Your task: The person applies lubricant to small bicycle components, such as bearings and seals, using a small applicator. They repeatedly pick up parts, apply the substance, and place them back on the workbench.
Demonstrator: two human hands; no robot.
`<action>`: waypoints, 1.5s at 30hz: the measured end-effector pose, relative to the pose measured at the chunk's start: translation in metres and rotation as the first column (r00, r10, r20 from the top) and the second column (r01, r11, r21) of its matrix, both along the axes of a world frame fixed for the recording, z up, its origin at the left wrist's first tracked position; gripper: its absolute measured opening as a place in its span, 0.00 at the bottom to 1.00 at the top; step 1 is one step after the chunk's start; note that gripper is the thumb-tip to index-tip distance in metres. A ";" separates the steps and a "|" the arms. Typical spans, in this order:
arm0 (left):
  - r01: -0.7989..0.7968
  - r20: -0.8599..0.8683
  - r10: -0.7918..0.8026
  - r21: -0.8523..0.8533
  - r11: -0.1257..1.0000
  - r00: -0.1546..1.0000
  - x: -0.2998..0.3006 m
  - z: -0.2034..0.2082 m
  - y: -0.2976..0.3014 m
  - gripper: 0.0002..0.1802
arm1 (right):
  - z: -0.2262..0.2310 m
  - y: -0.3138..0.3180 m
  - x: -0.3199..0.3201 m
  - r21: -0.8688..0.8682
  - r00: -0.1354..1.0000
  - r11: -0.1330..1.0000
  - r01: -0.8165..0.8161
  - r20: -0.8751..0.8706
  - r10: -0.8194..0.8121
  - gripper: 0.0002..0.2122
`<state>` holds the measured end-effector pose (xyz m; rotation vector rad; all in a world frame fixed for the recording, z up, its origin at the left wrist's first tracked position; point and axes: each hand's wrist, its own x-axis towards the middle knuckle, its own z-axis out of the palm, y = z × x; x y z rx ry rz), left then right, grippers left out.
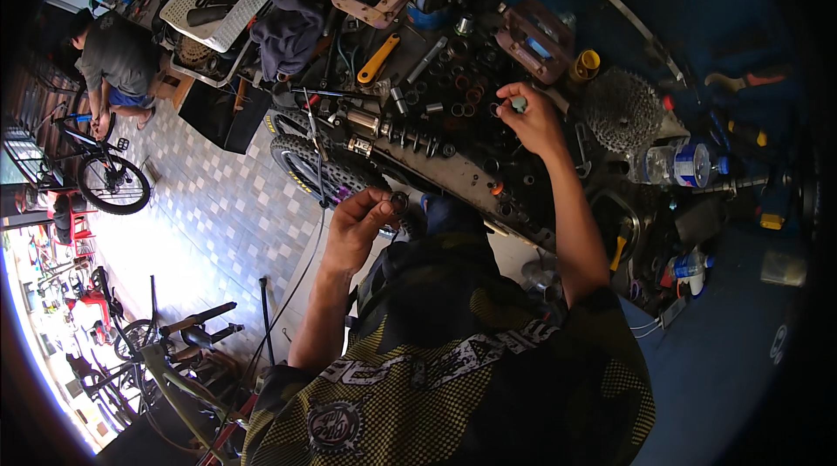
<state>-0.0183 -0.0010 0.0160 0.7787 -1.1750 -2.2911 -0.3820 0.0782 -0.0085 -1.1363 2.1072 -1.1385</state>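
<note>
My left hand (356, 224) is closed in a pinch on a small dark ring (399, 201), held in front of my body near the bench edge. Above the bench, my right hand (534, 124) has thumb and fingers pinched on a small ring (496, 109). A pale green rounded piece (520, 104) shows at the same fingers; whether it is gripped too I cannot tell. Several loose rings (472, 96) lie left of that hand. A coil-spring shock (410, 136) lies on the bench between my hands, with small metal sleeves (398, 100) beyond it.
A yellow-handled tool (378, 58), a bicycle cassette (621, 108), a plastic bottle (680, 164) and a white basket (218, 17) crowd the bench. Bicycle wheels (292, 152) stand at its left side. Farther left, another person (118, 65) bends over a bicycle (113, 183).
</note>
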 end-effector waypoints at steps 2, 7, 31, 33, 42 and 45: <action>-0.011 0.017 0.011 -0.011 1.000 1.000 0.004 -0.001 0.000 0.08 | -0.008 -0.019 -0.012 0.172 0.997 0.985 -0.017 -0.070 0.029 0.09; -0.055 0.032 0.055 -0.020 0.998 0.998 0.009 -0.003 -0.001 0.08 | -0.017 -0.050 -0.026 0.429 0.960 0.902 -0.055 -0.226 0.166 0.07; -0.097 0.008 0.096 0.059 0.994 0.995 0.010 -0.003 -0.006 0.10 | -0.021 -0.022 -0.048 0.216 0.847 0.967 0.133 -0.531 0.002 0.08; -0.108 -0.005 0.108 0.083 0.991 0.994 0.010 -0.002 -0.006 0.09 | -0.019 -0.022 -0.045 0.240 0.857 0.961 0.138 -0.516 0.006 0.08; -0.091 -0.076 0.100 0.120 0.989 0.992 0.013 -0.009 -0.006 0.09 | -0.016 -0.026 -0.032 0.310 0.869 0.946 0.100 -0.490 0.069 0.11; -0.090 -0.082 0.100 0.123 0.988 0.992 0.012 -0.009 -0.006 0.09 | -0.013 -0.033 -0.024 0.384 0.868 0.923 0.038 -0.471 0.160 0.15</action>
